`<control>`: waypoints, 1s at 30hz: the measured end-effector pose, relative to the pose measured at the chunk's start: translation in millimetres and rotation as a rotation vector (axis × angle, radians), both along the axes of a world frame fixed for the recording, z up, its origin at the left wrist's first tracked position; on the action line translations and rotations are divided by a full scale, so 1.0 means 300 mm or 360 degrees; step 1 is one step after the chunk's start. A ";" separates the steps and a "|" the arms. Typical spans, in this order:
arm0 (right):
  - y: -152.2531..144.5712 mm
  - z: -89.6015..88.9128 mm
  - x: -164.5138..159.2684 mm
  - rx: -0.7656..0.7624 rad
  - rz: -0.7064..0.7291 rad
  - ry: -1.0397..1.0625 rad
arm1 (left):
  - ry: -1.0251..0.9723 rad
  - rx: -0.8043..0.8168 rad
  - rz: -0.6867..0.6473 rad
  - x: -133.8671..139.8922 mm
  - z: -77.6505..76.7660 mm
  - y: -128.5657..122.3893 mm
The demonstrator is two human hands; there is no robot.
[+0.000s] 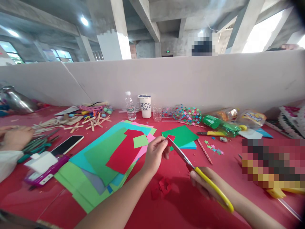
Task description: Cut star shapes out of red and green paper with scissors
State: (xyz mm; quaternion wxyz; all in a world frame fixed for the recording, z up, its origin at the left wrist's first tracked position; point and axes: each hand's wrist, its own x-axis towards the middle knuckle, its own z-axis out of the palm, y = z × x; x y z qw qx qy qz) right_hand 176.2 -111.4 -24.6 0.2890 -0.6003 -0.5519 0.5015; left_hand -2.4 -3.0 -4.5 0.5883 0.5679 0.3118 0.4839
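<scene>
Red paper piece [171, 138], small, is pinched between thumb and fingers of the left hand [156, 148], above the bench [186, 206]. Fingers of the right hand [213, 175] wrap the yellow handles of the scissors [183, 155], whose tips reach the piece; whether they touch it is unclear. Cutting looks partly done: red scraps [165, 185] lie below, while the held piece seems unfinished. Larger stock remains, including a red sheet [126, 149] left of the hands.

Yellow-hdl scissors [197, 172] tilted, blades at sm. red paper pc [172, 137].
</scene>
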 end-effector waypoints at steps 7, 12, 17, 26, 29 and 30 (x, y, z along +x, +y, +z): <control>-0.004 0.011 0.024 -0.0019 0.0060 0.0100 | -0.0017 -0.0081 -0.0093 0.004 0.003 -0.006; -0.008 0.014 0.012 -0.0035 0.0043 0.0109 | -0.0029 -0.0100 -0.0112 0.012 -0.001 -0.015; -0.006 -0.005 -0.012 -0.0053 -0.0014 0.0158 | -0.0067 -0.0142 -0.0128 0.016 -0.005 -0.019; -0.024 -0.006 -0.056 -0.0096 -0.0128 0.0144 | -0.0058 -0.0159 -0.0133 0.018 -0.011 -0.018; -0.026 0.001 -0.067 -0.0086 -0.0169 0.0104 | -0.0057 -0.0173 -0.0147 0.018 -0.019 -0.016; -0.026 0.003 -0.070 -0.0091 -0.0182 0.0095 | -0.0053 -0.0170 -0.0151 0.018 -0.021 -0.015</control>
